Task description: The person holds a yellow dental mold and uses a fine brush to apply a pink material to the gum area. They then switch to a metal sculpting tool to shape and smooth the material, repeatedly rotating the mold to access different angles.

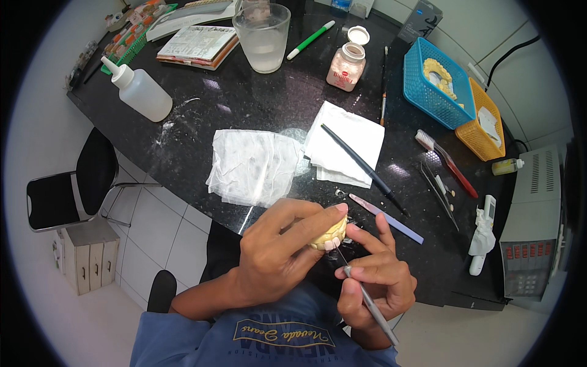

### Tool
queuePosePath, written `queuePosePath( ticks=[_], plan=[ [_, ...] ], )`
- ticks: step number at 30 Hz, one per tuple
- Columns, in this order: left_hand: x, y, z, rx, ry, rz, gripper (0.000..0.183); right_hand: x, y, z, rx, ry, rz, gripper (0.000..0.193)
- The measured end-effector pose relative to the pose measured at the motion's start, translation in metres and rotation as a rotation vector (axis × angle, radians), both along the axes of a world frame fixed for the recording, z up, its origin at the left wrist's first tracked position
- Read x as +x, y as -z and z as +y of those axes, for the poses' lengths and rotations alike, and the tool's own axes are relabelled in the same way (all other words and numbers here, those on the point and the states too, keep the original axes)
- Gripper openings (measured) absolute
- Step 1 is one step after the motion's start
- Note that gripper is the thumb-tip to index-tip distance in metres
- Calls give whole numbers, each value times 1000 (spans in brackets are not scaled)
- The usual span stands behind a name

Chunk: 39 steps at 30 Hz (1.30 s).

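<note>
Over the near edge of the dark worktop, my left hand (282, 241) closes round a yellow dental cast (332, 235), a plaster model with pale pinkish-white teeth (332, 243) on its near side. My right hand (380, 278) pinches a slim metal dental carving tool (370, 303) like a pen. The tool's thin tip rises to the teeth; whether it touches them I cannot tell. Part of the cast is hidden behind my left fingers. Beyond my hands lie a lilac nail file (391, 220) and a dark, slender brush (365, 168) resting across folded white tissue (342, 128).
A crumpled tissue (251, 165), a squeeze bottle (143, 95), a glass of cloudy liquid (263, 43) and an open powder jar (347, 66) stand farther off. To the right are a blue basket (422, 92), a red toothbrush (455, 168), tweezers (441, 199) and a grey machine (532, 202).
</note>
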<state>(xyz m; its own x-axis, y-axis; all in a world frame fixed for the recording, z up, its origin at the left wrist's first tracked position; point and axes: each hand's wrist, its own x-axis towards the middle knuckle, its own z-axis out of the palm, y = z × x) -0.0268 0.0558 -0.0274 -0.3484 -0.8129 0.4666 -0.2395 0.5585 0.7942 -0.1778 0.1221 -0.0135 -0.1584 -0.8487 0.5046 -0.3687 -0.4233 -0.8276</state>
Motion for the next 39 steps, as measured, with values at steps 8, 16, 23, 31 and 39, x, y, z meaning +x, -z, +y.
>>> queuePosePath(
  ticks=[8, 16, 23, 31, 39],
  plan=[
    [1, 1, 0, -14, 5, -18, 44, 1, 0, 0, 9, 15, 24, 9],
    [1, 1, -1, -13, 5, -16, 44, 2, 0, 0, 12, 26, 31, 8],
    [0, -1, -1, -6, 6, -4, 47, 0, 0, 1, 10, 12, 39, 9],
    [-1, 0, -2, -17, -9, 25, 53, 1, 1, 1, 3, 22, 25, 9],
    [1, -2, -1, 4, 6, -24, 45, 2, 0, 0, 15, 29, 41, 9]
  ],
)
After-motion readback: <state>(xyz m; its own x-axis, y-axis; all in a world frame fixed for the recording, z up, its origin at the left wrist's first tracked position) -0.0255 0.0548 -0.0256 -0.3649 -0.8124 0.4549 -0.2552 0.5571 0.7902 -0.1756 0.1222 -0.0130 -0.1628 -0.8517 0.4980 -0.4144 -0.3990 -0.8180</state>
